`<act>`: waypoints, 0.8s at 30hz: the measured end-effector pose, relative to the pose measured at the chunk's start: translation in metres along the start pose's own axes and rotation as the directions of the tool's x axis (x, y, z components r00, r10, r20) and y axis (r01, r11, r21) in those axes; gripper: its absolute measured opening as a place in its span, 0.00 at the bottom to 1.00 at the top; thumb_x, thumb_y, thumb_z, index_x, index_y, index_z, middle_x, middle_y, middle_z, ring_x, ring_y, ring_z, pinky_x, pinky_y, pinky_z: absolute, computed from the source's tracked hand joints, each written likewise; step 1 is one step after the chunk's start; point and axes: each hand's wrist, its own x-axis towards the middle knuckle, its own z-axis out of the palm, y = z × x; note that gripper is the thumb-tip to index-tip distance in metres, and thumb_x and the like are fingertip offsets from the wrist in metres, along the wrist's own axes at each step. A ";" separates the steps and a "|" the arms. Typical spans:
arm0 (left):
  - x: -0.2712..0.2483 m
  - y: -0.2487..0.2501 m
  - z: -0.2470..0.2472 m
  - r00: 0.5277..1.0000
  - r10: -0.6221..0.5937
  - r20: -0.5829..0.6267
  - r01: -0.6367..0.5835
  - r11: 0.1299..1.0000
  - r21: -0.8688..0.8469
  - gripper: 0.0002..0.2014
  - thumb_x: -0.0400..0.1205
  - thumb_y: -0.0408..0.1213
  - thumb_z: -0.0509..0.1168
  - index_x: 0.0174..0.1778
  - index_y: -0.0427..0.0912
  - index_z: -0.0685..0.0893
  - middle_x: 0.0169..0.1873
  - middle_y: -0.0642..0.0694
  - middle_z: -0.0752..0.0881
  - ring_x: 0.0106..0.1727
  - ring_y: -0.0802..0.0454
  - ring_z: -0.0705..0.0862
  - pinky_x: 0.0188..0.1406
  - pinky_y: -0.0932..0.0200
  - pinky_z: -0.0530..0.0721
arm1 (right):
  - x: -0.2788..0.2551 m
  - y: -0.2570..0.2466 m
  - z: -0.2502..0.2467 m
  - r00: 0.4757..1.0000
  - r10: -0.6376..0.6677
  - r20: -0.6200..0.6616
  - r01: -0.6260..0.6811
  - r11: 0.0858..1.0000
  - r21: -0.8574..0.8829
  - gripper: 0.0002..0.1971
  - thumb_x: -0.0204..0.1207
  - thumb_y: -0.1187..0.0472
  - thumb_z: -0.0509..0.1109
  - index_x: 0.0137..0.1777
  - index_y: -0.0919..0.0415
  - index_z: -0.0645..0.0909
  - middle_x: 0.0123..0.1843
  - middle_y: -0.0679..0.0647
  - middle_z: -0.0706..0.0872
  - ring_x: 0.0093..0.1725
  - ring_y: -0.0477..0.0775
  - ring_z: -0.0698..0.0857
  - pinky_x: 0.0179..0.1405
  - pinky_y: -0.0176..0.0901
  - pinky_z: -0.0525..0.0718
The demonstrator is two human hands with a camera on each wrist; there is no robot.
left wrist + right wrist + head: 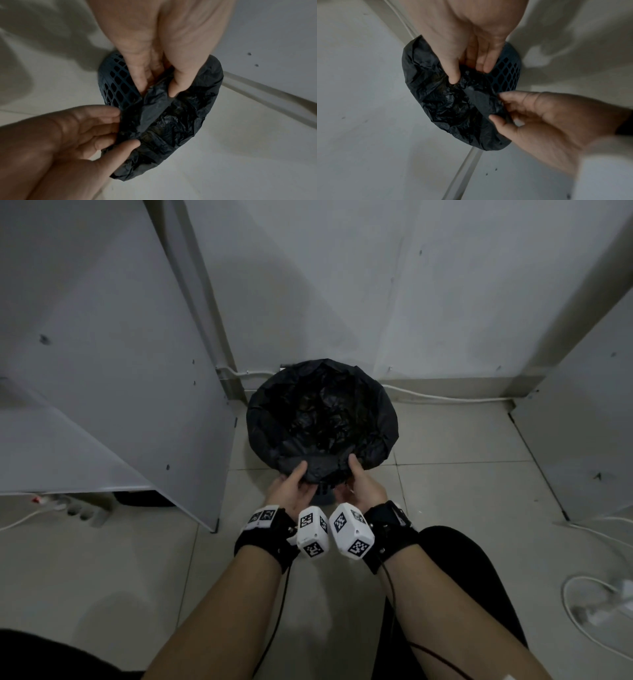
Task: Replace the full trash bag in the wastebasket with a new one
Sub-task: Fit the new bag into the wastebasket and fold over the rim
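A black trash bag [322, 412] lines a dark blue lattice wastebasket [323, 495] standing on the tiled floor against the wall. The bag's edge is folded over the rim. Both hands are at the near side of the rim. My left hand [298, 479] pinches the folded bag edge, thumb on top and fingers beneath; the left wrist view shows this hand [154, 89] on the bag [171, 121] beside the basket's lattice wall [118, 83]. A little to the right, my right hand [356, 474] pinches the same edge; its wrist view shows its thumb and fingers [469, 75] on the plastic [445, 102].
A grey cabinet panel [102, 371] stands close on the basket's left, another panel [589, 440] at the right. A white cable [445, 398] runs along the baseboard. A power strip [82, 510] lies on the floor at left, a coiled white cord [599, 604] at right.
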 end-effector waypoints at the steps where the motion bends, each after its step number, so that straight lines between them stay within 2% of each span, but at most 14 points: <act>1: 0.004 0.001 0.001 1.000 -0.012 0.000 0.012 1.000 -0.017 0.18 0.81 0.32 0.69 0.67 0.32 0.79 0.63 0.32 0.84 0.61 0.40 0.86 0.50 0.51 0.88 | 0.006 0.000 0.000 1.000 0.003 0.012 -0.003 1.000 -0.027 0.33 0.61 0.38 0.83 0.58 0.64 0.88 0.50 0.60 0.93 0.49 0.60 0.91 0.56 0.55 0.90; 2: 0.007 0.001 0.002 1.000 -0.029 -0.010 0.029 0.999 -0.035 0.19 0.81 0.31 0.68 0.68 0.31 0.79 0.65 0.32 0.83 0.63 0.40 0.85 0.55 0.51 0.87 | 0.002 -0.003 0.001 0.999 0.027 0.030 -0.026 0.999 -0.046 0.34 0.62 0.40 0.83 0.61 0.65 0.87 0.51 0.60 0.93 0.50 0.60 0.92 0.58 0.56 0.89; 3: 0.008 0.002 0.003 0.999 -0.047 -0.017 0.046 0.998 -0.039 0.19 0.82 0.31 0.67 0.69 0.31 0.78 0.66 0.32 0.82 0.66 0.40 0.83 0.61 0.50 0.84 | -0.004 -0.007 0.002 0.996 0.054 0.069 -0.054 0.999 -0.004 0.28 0.70 0.46 0.81 0.61 0.66 0.86 0.50 0.62 0.93 0.48 0.59 0.93 0.54 0.53 0.91; 5: 0.010 0.002 0.004 0.998 -0.056 -0.005 0.056 0.997 -0.045 0.20 0.83 0.31 0.65 0.70 0.30 0.77 0.66 0.33 0.82 0.68 0.41 0.82 0.70 0.50 0.79 | -0.008 -0.012 0.000 0.981 0.093 0.168 -0.109 0.990 0.087 0.12 0.83 0.57 0.69 0.53 0.69 0.85 0.41 0.63 0.93 0.37 0.56 0.93 0.34 0.44 0.91; 6: 0.011 0.001 0.002 0.999 -0.037 0.004 0.037 0.998 -0.056 0.20 0.83 0.32 0.66 0.70 0.31 0.77 0.66 0.33 0.82 0.68 0.42 0.81 0.70 0.50 0.79 | -0.008 -0.013 0.000 0.979 0.101 0.176 -0.125 0.984 0.128 0.12 0.85 0.59 0.67 0.51 0.69 0.84 0.39 0.63 0.93 0.33 0.55 0.92 0.30 0.44 0.90; 9: 0.011 -0.002 -0.003 1.000 0.008 0.022 -0.007 0.997 -0.078 0.22 0.82 0.38 0.67 0.71 0.34 0.76 0.66 0.34 0.83 0.65 0.43 0.84 0.55 0.52 0.87 | -0.008 -0.012 0.005 0.988 0.083 0.129 -0.101 0.986 0.136 0.17 0.82 0.60 0.71 0.65 0.70 0.83 0.57 0.65 0.91 0.47 0.57 0.91 0.45 0.47 0.90; 11: 0.008 -0.002 -0.004 1.000 0.005 0.029 -0.004 0.999 -0.050 0.21 0.81 0.42 0.69 0.68 0.39 0.77 0.62 0.36 0.85 0.64 0.43 0.85 0.47 0.52 0.90 | -0.008 -0.010 0.009 0.992 0.081 0.094 -0.092 0.989 0.119 0.19 0.81 0.60 0.73 0.68 0.68 0.81 0.62 0.64 0.89 0.52 0.56 0.90 0.48 0.45 0.89; 13: 0.001 0.001 -0.002 0.997 0.015 0.073 -0.011 0.998 -0.060 0.19 0.81 0.36 0.69 0.67 0.40 0.77 0.62 0.34 0.85 0.64 0.40 0.85 0.56 0.46 0.87 | -0.015 -0.010 0.013 0.988 0.097 0.120 -0.110 0.988 0.106 0.19 0.82 0.60 0.71 0.69 0.68 0.80 0.64 0.64 0.88 0.56 0.56 0.89 0.50 0.43 0.89; 15: 0.004 0.002 -0.002 0.996 0.058 0.064 -0.056 0.997 -0.046 0.19 0.81 0.27 0.68 0.68 0.34 0.76 0.62 0.29 0.84 0.63 0.37 0.85 0.64 0.42 0.83 | -0.016 -0.007 0.015 0.981 0.100 0.164 -0.117 0.988 0.100 0.19 0.84 0.61 0.69 0.72 0.69 0.77 0.63 0.64 0.87 0.58 0.56 0.88 0.54 0.44 0.87; 17: 0.009 0.004 -0.005 0.997 0.081 0.004 -0.081 0.997 0.013 0.20 0.80 0.24 0.68 0.69 0.28 0.75 0.62 0.27 0.83 0.62 0.34 0.85 0.65 0.41 0.82 | -0.016 -0.004 0.018 0.974 0.110 0.198 -0.124 0.991 0.059 0.20 0.84 0.61 0.68 0.74 0.69 0.76 0.61 0.63 0.87 0.57 0.55 0.88 0.56 0.44 0.85; 20: 0.007 0.011 -0.006 0.998 0.059 -0.014 -0.058 0.998 0.040 0.20 0.80 0.25 0.67 0.69 0.26 0.76 0.63 0.26 0.83 0.63 0.33 0.84 0.66 0.39 0.81 | -0.020 -0.004 0.013 0.964 0.121 0.235 -0.117 0.993 -0.030 0.21 0.84 0.58 0.69 0.74 0.67 0.75 0.55 0.58 0.87 0.55 0.54 0.86 0.69 0.47 0.79; 21: 0.006 0.014 -0.008 0.998 0.061 -0.027 -0.059 0.997 0.046 0.20 0.80 0.26 0.67 0.68 0.27 0.76 0.62 0.26 0.83 0.62 0.33 0.85 0.66 0.39 0.81 | -0.020 -0.007 0.011 0.964 0.130 0.234 -0.116 0.991 -0.070 0.22 0.83 0.55 0.70 0.72 0.65 0.75 0.51 0.57 0.86 0.51 0.52 0.86 0.68 0.47 0.80; 22: 0.004 0.018 -0.009 0.997 0.066 -0.042 -0.064 0.997 0.045 0.20 0.79 0.26 0.68 0.68 0.28 0.77 0.62 0.27 0.83 0.61 0.34 0.86 0.65 0.40 0.83 | -0.020 -0.009 0.007 0.965 0.139 0.223 -0.122 0.989 -0.089 0.22 0.81 0.51 0.71 0.69 0.63 0.76 0.47 0.56 0.86 0.45 0.52 0.86 0.61 0.47 0.84; 24: 0.005 0.025 -0.014 0.995 0.069 -0.067 -0.065 0.996 0.053 0.20 0.80 0.27 0.67 0.69 0.29 0.77 0.62 0.29 0.84 0.59 0.36 0.87 0.55 0.45 0.88 | -0.019 -0.018 0.000 0.980 0.131 0.152 -0.121 0.990 -0.071 0.22 0.75 0.47 0.76 0.61 0.63 0.80 0.41 0.57 0.88 0.37 0.54 0.88 0.37 0.47 0.88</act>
